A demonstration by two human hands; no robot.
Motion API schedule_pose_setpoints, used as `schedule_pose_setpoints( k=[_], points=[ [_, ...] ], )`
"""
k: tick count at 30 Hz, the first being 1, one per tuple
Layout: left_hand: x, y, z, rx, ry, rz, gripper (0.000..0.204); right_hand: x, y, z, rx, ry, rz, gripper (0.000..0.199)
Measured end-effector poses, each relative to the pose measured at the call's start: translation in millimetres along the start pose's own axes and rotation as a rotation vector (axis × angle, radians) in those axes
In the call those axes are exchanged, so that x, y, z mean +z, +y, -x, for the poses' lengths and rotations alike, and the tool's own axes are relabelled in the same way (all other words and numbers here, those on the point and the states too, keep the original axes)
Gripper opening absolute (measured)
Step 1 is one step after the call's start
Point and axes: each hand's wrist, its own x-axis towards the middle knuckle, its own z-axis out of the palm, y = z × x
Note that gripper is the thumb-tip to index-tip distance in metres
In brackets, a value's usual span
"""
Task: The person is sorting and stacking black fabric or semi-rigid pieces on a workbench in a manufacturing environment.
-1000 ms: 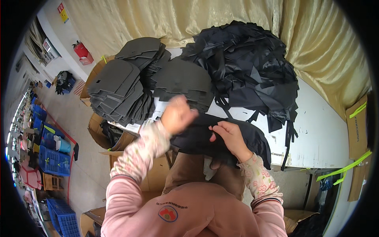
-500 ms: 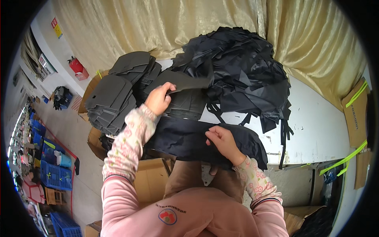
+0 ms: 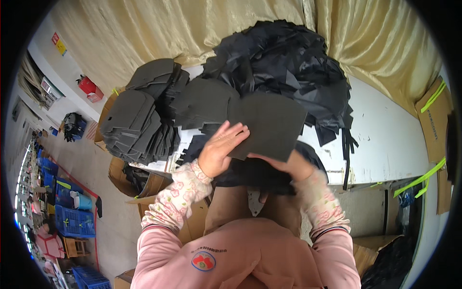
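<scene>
Dark grey foam sheet (image 3: 267,126) held up off the bench (image 3: 385,139) in both hands.

Left hand (image 3: 220,148) lies flat, fingers spread, on the sheet's lower left face; right hand (image 3: 288,164) grips the lower edge from beneath, fingers mostly hidden under it. Hands sit near each other, both closed on the same sheet, which is raised and tilted over a black fabric piece (image 3: 250,168) draped at the bench's near edge. Stack of grey foam cut-outs (image 3: 139,120) at far left, heap of black fabric offcuts (image 3: 284,62) behind, both apart from the sheet. Step judged: one foam panel lifted and being aligned over the fabric below. Next move likely calls for squaring the sheet's edges to the fabric outline before lowering, keeping the sheet flat.
</scene>
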Motion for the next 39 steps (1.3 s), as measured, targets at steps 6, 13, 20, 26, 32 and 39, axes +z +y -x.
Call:
schedule_pose_setpoints(
  k=[6, 13, 20, 26, 32, 39],
  points=[
    [-31, -7, -6, 0.157, -0.147, -0.344, 0.057, -55, -40, 9, 0.579, -0.024, -1.079, 0.04],
    [-26, 0, 30, -0.378, 0.511, 0.677, 0.047, -60, 2, 67, 0.952, 0.208, -0.635, 0.03],
    [-59, -49, 90, -0.643, 1.022, 0.278, 0.021, -94, 47, 184, 1.25, 0.145, -0.283, 0.025],
    [-42, -93, 145, -0.65, 0.859, -0.064, 0.014, -107, 47, 203, 1.304, 0.18, -0.229, 0.027],
    [-12, -35, 99, -0.443, 0.514, -0.488, 0.018, -108, 44, 203, 1.273, 0.202, -0.242, 0.024],
    [118, 77, 95, -1.364, -0.42, 2.131, 0.05, -109, 27, 183, 1.269, 0.314, -0.472, 0.024]
  ],
)
